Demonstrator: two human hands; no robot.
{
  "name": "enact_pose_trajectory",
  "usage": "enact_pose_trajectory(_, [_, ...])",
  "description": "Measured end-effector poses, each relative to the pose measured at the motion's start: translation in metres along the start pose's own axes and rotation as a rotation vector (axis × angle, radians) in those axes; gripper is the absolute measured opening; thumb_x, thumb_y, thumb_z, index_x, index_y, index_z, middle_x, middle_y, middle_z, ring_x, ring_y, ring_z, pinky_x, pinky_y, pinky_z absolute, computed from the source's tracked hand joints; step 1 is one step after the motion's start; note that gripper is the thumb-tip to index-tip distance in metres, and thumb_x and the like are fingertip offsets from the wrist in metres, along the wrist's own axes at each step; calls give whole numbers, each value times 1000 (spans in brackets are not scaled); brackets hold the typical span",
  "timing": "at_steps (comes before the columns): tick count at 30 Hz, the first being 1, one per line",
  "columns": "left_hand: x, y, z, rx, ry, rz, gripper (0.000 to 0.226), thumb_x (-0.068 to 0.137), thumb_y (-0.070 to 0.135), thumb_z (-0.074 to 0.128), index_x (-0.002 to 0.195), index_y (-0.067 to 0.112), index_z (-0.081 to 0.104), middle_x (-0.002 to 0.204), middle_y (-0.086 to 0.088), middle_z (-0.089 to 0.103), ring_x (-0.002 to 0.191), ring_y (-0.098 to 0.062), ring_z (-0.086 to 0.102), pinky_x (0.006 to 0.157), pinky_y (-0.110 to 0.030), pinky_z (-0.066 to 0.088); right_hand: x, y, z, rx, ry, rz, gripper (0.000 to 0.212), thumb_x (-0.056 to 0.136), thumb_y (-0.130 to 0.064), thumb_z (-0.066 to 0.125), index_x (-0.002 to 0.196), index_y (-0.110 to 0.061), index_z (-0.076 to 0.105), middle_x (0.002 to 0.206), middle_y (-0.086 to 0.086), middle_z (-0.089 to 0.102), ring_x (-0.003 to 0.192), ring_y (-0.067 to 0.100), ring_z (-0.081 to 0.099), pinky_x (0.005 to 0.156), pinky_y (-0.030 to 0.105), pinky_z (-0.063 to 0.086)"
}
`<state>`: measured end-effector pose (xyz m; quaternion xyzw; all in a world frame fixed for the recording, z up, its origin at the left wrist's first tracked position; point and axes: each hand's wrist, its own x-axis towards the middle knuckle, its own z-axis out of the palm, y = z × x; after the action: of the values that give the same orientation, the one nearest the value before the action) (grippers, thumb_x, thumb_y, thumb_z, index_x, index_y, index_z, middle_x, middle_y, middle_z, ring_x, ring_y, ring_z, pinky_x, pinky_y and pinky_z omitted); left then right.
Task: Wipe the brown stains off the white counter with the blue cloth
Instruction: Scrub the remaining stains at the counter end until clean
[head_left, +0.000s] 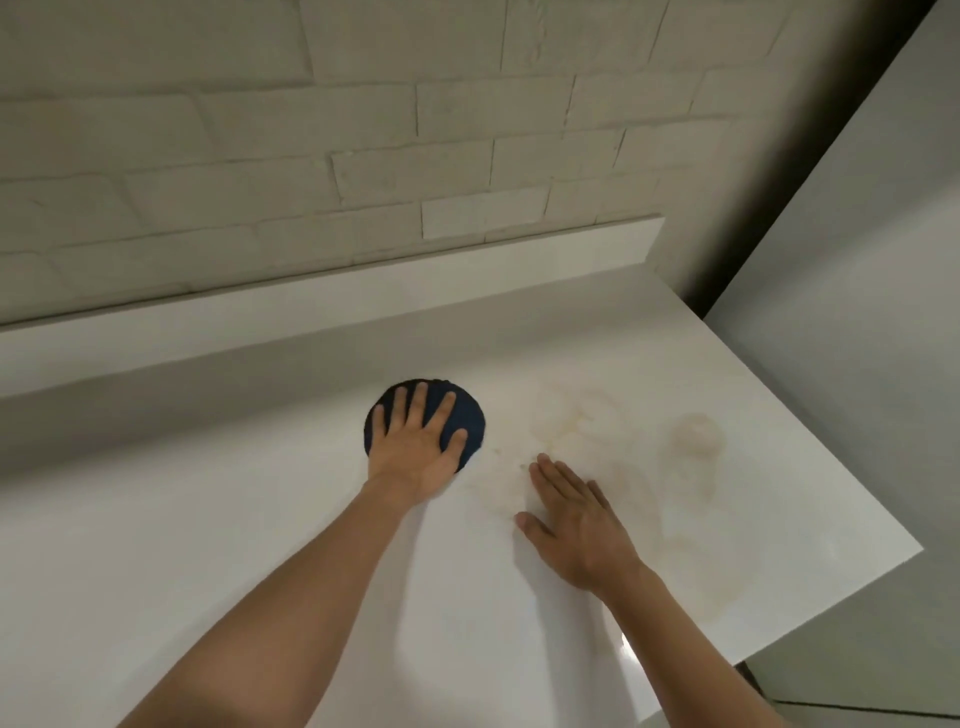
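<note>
Looks like a home kitchen or washroom corner: a white stone tabletop (260, 519) with a raised backsplash ledge (332, 306), white-painted brick wall (311, 130) behind, plain grey wall (857, 260) at right, brownish spill stains (597, 421) on top.

Hidden and cut off
Left hand (415, 447) covers most of the blue cloth (470, 421); both forearms leave the bottom edge.

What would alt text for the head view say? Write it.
A left hand presses a blue cloth flat on a white counter, left of faint brown stains. The right hand rests flat nearby, below a brick wall.
</note>
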<state>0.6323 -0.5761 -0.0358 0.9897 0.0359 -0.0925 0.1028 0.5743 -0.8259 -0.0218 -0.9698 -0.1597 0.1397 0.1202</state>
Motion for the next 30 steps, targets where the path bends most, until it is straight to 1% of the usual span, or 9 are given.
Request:
enact_pose_trajectory(2, [-25,5,13,6,10,99,69,95,70,5,159,45,-2,170,4,-8,155,-22,-13,122,-47,-11,0,5,-3,12,-22,-19,72,101,-55,34,160,-25,7,166,-14,-3,151,4,-4,121,33,-1])
enact_pose_trajectory(5, [-53,-22,21,1,61,193,67,95,74,3,158,50,3,170,11,0,156,-18,-5,124,-44,-4,1,10,-6,40,-40,-42,72,100,-54,39,160,-26,10,166,-16,-1,151,3,-3,121,32,0])
enact_pose_trajectory(9, [-29,-48,4,21,72,34,68,94,73,6,158,48,2,170,8,0,156,-20,-2,124,-45,-1,-3,11,-3,-5,-38,-66,71,102,-53,33,160,-24,6,166,-13,-6,152,6,-7,121,35,-3])
enact_pose_trajectory(14, [1,-2,-1,-40,34,-100,68,98,67,12,160,43,-1,170,-1,-7,155,-27,-11,122,-51,-8,-6,8,-1,-10,-16,-54,69,102,-54,27,160,-24,3,166,-13,-6,151,4,-9,121,36,-5])
enact_pose_trajectory(18, [-52,11,19,-8,30,99,68,96,71,6,159,46,1,170,5,-7,155,-21,-11,122,-45,-10,-9,7,0,-32,-4,-47,68,103,-54,26,160,-24,2,166,-13,-6,151,4,-10,121,35,-6])
enact_pose_trajectory(21, [-83,-28,22,2,48,178,64,96,74,5,157,52,4,169,12,-1,156,-17,-4,124,-43,-3,-8,7,0,-56,-13,-54,68,103,-54,25,160,-24,2,166,-12,-7,151,5,-9,121,36,-5])
enact_pose_trajectory(24, [-63,-60,4,30,68,13,67,95,72,10,158,49,8,170,6,3,156,-21,1,124,-46,3,-8,7,-1,-47,-4,-55,69,103,-54,27,160,-24,3,166,-13,-6,151,5,-9,122,36,-4])
enact_pose_trajectory(27, [-32,-45,-5,-25,20,-124,66,98,69,15,159,47,1,170,2,-5,155,-25,-8,123,-50,-4,-8,5,1,-35,10,-53,69,103,-53,27,160,-24,3,166,-12,-6,152,6,-9,122,38,-5])
enact_pose_trajectory(30, [-33,-13,4,-51,4,-117,67,98,69,13,159,46,-1,170,1,-9,155,-25,-12,122,-50,-9,-8,7,4,-35,13,-62,69,103,-53,26,160,-23,2,166,-12,-7,152,7,-9,122,39,-5])
